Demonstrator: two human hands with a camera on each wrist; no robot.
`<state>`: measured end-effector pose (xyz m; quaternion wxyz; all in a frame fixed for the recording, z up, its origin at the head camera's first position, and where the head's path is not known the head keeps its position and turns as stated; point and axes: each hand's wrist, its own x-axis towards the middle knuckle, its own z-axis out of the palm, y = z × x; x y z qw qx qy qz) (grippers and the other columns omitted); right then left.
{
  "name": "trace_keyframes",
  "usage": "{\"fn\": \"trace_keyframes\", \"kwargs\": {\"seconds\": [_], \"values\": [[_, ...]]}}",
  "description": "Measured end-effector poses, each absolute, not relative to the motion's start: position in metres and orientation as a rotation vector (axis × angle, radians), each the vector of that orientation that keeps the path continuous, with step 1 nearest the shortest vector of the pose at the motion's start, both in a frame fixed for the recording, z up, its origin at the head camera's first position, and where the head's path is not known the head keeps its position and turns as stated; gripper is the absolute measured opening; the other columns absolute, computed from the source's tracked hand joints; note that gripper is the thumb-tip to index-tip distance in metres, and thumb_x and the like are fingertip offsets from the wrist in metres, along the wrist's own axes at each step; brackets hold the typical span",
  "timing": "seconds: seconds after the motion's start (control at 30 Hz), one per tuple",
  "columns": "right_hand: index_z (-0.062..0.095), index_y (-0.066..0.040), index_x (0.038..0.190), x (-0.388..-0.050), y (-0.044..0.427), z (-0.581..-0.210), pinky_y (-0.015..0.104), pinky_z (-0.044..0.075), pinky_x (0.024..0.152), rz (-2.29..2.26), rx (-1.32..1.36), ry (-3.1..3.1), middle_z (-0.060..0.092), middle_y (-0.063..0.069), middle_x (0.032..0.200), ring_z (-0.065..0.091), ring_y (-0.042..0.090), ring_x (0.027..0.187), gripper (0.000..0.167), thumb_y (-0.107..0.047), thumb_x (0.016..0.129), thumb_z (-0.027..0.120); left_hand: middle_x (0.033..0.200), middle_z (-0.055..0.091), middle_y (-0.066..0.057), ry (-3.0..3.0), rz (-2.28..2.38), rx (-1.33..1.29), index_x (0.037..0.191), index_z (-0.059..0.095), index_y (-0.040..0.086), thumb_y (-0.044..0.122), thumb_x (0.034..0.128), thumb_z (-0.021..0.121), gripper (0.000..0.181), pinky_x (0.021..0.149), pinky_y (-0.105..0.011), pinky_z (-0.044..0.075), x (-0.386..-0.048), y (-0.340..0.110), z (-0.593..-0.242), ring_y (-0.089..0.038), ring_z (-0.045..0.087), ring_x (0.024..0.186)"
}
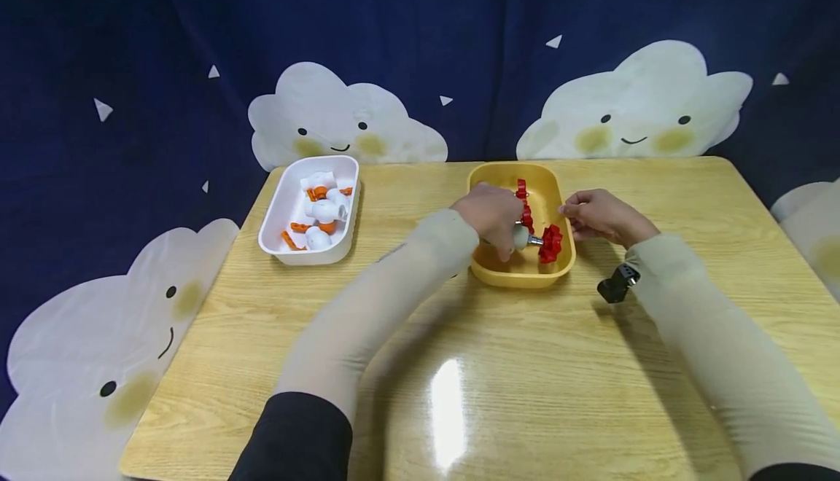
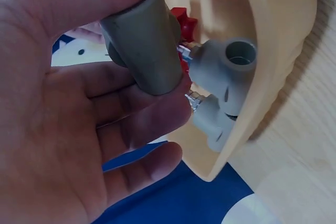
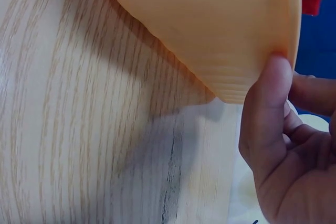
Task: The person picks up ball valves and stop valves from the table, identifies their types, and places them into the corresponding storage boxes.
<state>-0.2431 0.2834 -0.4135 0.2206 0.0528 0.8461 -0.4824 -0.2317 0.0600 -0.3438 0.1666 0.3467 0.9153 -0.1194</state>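
My left hand [image 1: 492, 217] reaches into the yellow bin [image 1: 515, 279] and holds a grey valve [image 2: 147, 45] by its pipe-shaped body, between thumb and fingers. That valve's red knob [image 1: 551, 244] points to the right, over the bin. Other grey valves [image 2: 220, 72] with metal stems and red knobs lie in the bin; my left hand partly covers them in the head view. With my right hand [image 1: 607, 217] I pinch the bin's right wall at the rim, the thumb [image 3: 270, 87] on the outer face.
A white bin [image 1: 344, 248] stands at the back left with several white valves [image 1: 326, 210] with orange handles in it. A black camera [image 1: 617, 284] sits at my right wrist. Behind the wooden table [image 1: 525, 379] hangs a dark blue cloth [image 1: 472, 44] with clouds.
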Motion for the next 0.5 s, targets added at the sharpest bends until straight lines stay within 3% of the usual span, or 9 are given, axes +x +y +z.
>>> {"fn": "trace_keyframes", "kwargs": {"seconds": [0.2,0.5], "values": [[0.045,0.007,0.118,-0.244,0.282,-0.413,0.026,0.060,0.067,-1.328,0.136,2.348,0.055,0.001,0.080,0.060,0.007,0.065,0.032,-0.022,0.105,0.048,0.099,0.062,0.013,2.601,-0.430,0.916,0.100,0.064,0.026,0.045,0.0750,0.082,0.036,0.098,-0.034,0.030,-0.232,0.067,-0.352,-0.012,0.053,0.097],[0.046,0.007,0.118,-0.244,0.281,-0.414,0.026,0.059,0.067,-1.321,0.144,2.354,0.054,0.001,0.079,0.060,0.007,0.065,0.032,-0.022,0.105,0.048,0.116,0.062,0.016,2.601,-0.655,0.786,0.115,0.064,0.033,0.049,0.0750,0.080,0.046,0.105,-0.038,0.028,-0.220,0.079,-0.349,-0.011,0.052,0.109]]}}
